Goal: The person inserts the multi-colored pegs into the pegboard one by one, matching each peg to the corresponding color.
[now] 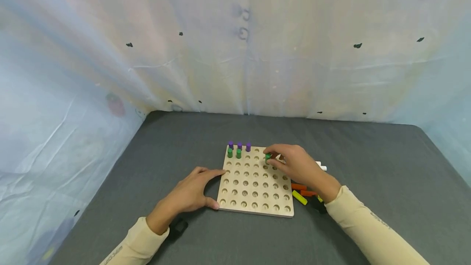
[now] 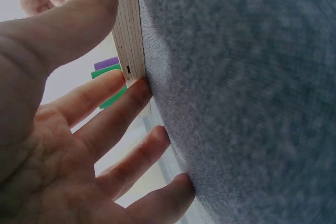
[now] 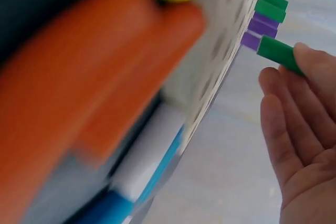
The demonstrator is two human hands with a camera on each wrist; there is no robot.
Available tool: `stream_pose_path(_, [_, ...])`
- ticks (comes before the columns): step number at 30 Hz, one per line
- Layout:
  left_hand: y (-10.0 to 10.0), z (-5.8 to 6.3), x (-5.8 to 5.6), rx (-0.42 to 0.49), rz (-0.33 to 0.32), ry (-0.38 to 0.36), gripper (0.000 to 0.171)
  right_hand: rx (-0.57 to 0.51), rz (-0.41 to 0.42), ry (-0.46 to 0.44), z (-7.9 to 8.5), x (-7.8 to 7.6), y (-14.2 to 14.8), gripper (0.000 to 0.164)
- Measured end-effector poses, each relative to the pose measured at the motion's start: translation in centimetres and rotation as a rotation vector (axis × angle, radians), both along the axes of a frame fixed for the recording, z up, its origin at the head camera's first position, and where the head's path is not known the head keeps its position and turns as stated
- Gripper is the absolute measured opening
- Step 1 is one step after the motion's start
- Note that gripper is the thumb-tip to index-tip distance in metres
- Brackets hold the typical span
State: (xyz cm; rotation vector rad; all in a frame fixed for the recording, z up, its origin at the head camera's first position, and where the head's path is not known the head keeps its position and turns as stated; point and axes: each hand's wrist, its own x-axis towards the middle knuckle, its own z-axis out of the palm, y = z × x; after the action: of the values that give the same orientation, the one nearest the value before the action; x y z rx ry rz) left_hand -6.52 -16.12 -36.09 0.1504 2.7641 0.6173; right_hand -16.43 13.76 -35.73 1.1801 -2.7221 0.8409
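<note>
A pale wooden pegboard (image 1: 251, 178) with rows of round holes lies on the grey cloth. Three purple pegs (image 1: 248, 147) stand along its far row at the left, with two green pegs (image 1: 238, 153) in the row before them. Between thumb and fingertips my right hand (image 1: 299, 166) pinches another green peg (image 1: 267, 157), held over the upper right part of the board. In the right wrist view this green peg (image 3: 278, 54) sticks out past the fingertips. My left hand (image 1: 192, 190) rests at the board's left edge, thumb at the near corner, fingers spread and touching the side.
Beside the board's right edge lie loose orange pegs (image 1: 299, 186), a yellow peg (image 1: 299, 198) and white pegs (image 1: 323, 167), partly hidden by the right forearm. A blue peg (image 3: 111, 209) shows in the right wrist view. A pale curtain (image 1: 279, 52) hangs behind the table.
</note>
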Motion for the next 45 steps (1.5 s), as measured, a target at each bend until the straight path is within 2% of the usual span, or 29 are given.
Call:
stream_pose_path(7, [-0.2,-0.1,-0.1,-0.012,0.003,0.001,0.091,0.016,0.023,-0.063,0.1,-1.5,-3.2,0.026])
stream_pose_path(13, [0.0,-0.2,-0.2,-0.003,-0.002,0.001,0.091,0.026,0.043,-0.092,0.1,-2.2,-4.8,0.026])
stream_pose_path(22, [0.0,-0.1,0.0,-0.002,-0.004,0.008,0.091,0.045,0.023,-0.120,0.0,-2.2,-5.7,0.026])
stream_pose_path(30, [-0.2,-0.1,0.1,-0.005,0.000,0.012,0.091,0.077,0.054,-0.140,0.1,-2.2,-5.9,0.028])
stream_pose_path(36, [-0.1,-0.2,0.2,-0.001,0.001,0.010,0.092,0.066,0.013,-0.171,1.0,-1.1,-2.9,0.035])
stream_pose_path(42, [-0.1,-0.1,0.3,0.007,-0.001,0.020,0.092,0.085,-0.109,-0.142,1.3,0.1,2.4,0.031])
stream_pose_path(45, [-0.2,-0.1,0.5,0.006,0.007,0.014,0.091,0.101,-0.179,-0.156,1.4,1.2,5.0,0.029])
